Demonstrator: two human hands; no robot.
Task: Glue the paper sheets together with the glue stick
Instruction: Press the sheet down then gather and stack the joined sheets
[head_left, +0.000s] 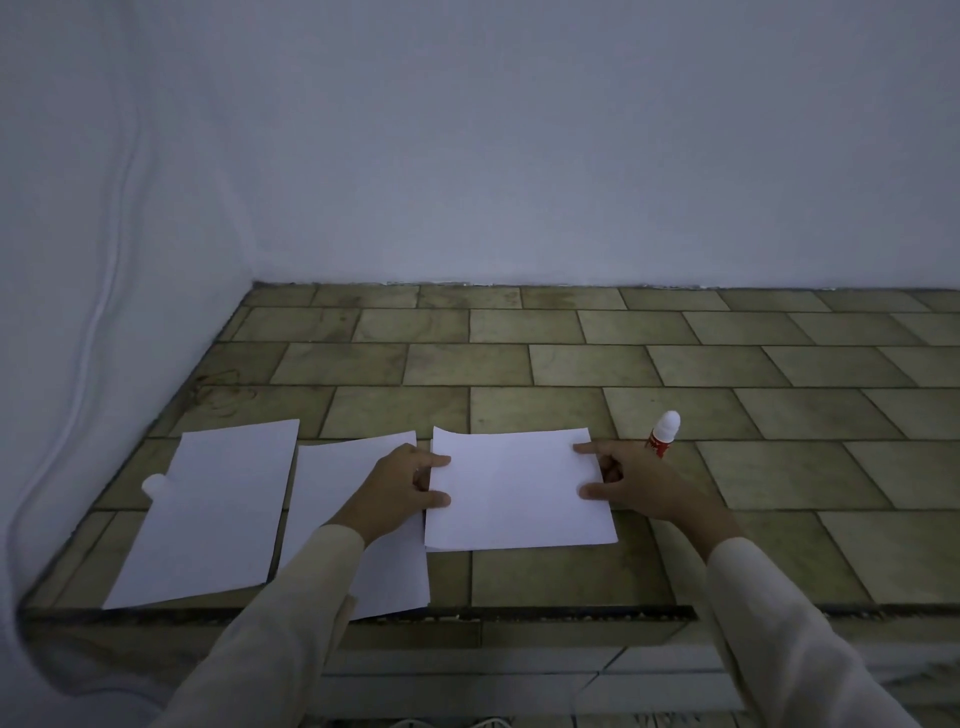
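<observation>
Checker: Grip?
Tagger: Left hand (400, 488) lays its forefinger and thumb flat on the left edge of the right sheet (519, 493). Its other fingers curl at that edge; can't tell if any go under. Right hand (634, 483) does the same on the right edge, forefinger and thumb straight and pressing down, the rest curled off the paper. Both press rather than pinch, as far as shows.
Checker: Task items?
Tagger: Right sheet lies flat and looks layered at its left edge. Middle sheet (358, 519) is just beside it, partly under the left wrist and sleeve (291, 613). Left sheet (208, 514) is just beside that. Glue stick (662, 434) stands tilted just behind the right hand, white top, red label, base hidden by the fingers.
Checker: Room to move?
Tagger: Bare tiles beyond the sheets and out to the right. The wall corner is close on the left. The left and middle sheets reach the ledge's front lip.
Checker: Surface, room?
Tagger: Greenish tiled ledge (571, 358) with dark grout, pale walls (519, 156), dim light.
Checker: Unclear?
Tagger: Small white round thing (153, 484) at the left sheet's left edge; can't tell what. Label text is unreadable. Both arms are cut off at the bottom.
</observation>
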